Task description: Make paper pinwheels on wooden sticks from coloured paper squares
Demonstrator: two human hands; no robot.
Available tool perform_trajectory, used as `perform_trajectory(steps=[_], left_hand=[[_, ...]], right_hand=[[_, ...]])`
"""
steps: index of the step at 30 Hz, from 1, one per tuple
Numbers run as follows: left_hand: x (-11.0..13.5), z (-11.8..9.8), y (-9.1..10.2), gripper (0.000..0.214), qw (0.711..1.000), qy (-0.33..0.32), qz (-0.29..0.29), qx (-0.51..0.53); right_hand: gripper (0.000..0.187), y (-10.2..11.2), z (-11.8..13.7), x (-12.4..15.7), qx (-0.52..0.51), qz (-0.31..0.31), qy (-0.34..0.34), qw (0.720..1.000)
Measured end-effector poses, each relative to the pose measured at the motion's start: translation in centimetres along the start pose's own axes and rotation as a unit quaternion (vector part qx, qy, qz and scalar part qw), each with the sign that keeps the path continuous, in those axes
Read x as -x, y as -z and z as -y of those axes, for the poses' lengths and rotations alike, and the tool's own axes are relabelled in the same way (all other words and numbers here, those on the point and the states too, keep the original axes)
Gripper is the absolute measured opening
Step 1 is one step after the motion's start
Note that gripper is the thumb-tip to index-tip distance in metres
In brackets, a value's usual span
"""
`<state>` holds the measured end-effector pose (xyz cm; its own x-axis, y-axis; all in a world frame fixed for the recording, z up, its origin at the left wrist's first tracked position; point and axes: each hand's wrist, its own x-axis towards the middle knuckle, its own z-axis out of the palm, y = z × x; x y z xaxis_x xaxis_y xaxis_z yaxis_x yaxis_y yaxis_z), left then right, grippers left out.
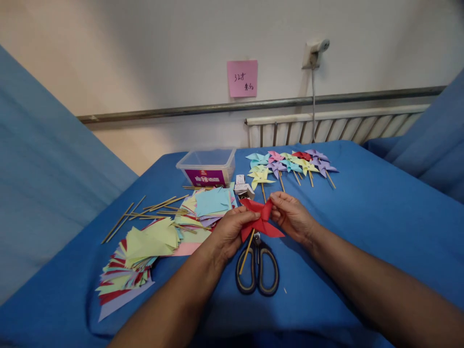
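Observation:
A red paper pinwheel [261,225] on a thin wooden stick [247,252] is held up in front of me. My left hand [232,229] grips it at the left, thumb lying near its centre. At the upper right, my right hand [290,215] pinches one of its blades between thumb and fingertips. Just below the pinwheel lies a pair of scissors [267,270] with black handles; their blades are mostly hidden. Part of the stick passes in front of the left handle loop.
Several finished pinwheels [286,164] lie at the back right. Coloured paper sheets [152,241], loose sticks [159,205] and a clear plastic box [208,169] are on the left. Small white boxes [242,186] stand behind my hands. Blue cloth [355,232] covers the table.

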<state>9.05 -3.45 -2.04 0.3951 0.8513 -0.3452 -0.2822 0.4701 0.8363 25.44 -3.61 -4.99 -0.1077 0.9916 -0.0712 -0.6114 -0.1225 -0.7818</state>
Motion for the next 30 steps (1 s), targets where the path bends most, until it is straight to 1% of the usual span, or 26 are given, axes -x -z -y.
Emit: perform_trajectory(steps=[2, 3, 4, 5, 6, 8, 9, 10, 12, 15, 18, 22, 26, 28, 30], left_hand=[[0.0, 0.0, 0.0, 0.021, 1.000, -0.003, -0.005, -0.003], [0.0, 0.1, -0.1, 0.022, 1.000, -0.004, -0.009, -0.006], [0.0, 0.1, -0.1, 0.022, 1.000, -0.005, -0.012, -0.011], [0.0, 0.1, -0.1, 0.023, 1.000, -0.008, -0.017, -0.017], [0.1, 0.2, -0.2, 0.023, 0.999, -0.012, -0.021, -0.024], [0.1, 0.3, -0.2, 0.024, 0.999, -0.021, -0.029, -0.038], [0.1, 0.3, -0.2, 0.024, 0.998, -0.027, -0.035, -0.044], [0.1, 0.4, -0.2, 0.025, 0.997, -0.033, -0.041, -0.050], [0.0, 0.5, -0.1, 0.027, 0.996, -0.036, -0.050, -0.061], [-0.2, 0.6, 0.0, 0.028, 0.996, -0.031, -0.050, -0.070], [-0.4, 0.7, 0.1, 0.029, 0.996, -0.027, -0.043, -0.076], [-0.4, 0.7, 0.1, 0.029, 0.996, -0.036, -0.040, -0.078], [-0.2, 0.7, 0.1, 0.030, 0.995, -0.045, -0.047, -0.078], [-0.2, 0.7, 0.1, 0.031, 0.993, -0.048, -0.054, -0.088], [-0.3, 0.6, 0.1, 0.033, 0.992, -0.057, -0.063, -0.097]], right_hand=[[0.028, 0.2, 0.1, -0.1, 0.021, -0.027, 0.017, 0.999], [0.026, 0.3, 0.1, -0.1, 0.050, -0.049, 0.037, 0.997], [0.024, 0.3, 0.2, -0.1, 0.094, -0.070, 0.067, 0.991], [0.023, 0.3, 0.2, -0.1, 0.151, -0.083, 0.106, 0.979], [0.022, 0.3, 0.3, 0.0, 0.215, -0.085, 0.152, 0.961], [0.019, 0.2, 0.3, 0.2, 0.328, -0.061, 0.240, 0.912], [0.016, 0.1, 0.2, 0.3, 0.363, -0.044, 0.272, 0.890], [0.013, 0.0, 0.1, 0.4, 0.383, -0.031, 0.293, 0.875], [0.009, -0.1, -0.2, 0.6, 0.398, -0.017, 0.307, 0.864], [0.008, -0.1, -0.4, 0.6, 0.406, -0.006, 0.302, 0.863], [0.009, -0.1, -0.3, 0.7, 0.414, -0.013, 0.316, 0.854], [0.019, -0.2, -0.2, 1.0, 0.439, -0.021, 0.361, 0.823], [0.021, -0.1, -0.4, 1.2, 0.467, 0.011, 0.388, 0.795], [0.021, 0.0, -0.5, 1.3, 0.477, 0.029, 0.390, 0.787], [0.020, 0.0, -0.5, 1.3, 0.481, 0.035, 0.385, 0.787]])
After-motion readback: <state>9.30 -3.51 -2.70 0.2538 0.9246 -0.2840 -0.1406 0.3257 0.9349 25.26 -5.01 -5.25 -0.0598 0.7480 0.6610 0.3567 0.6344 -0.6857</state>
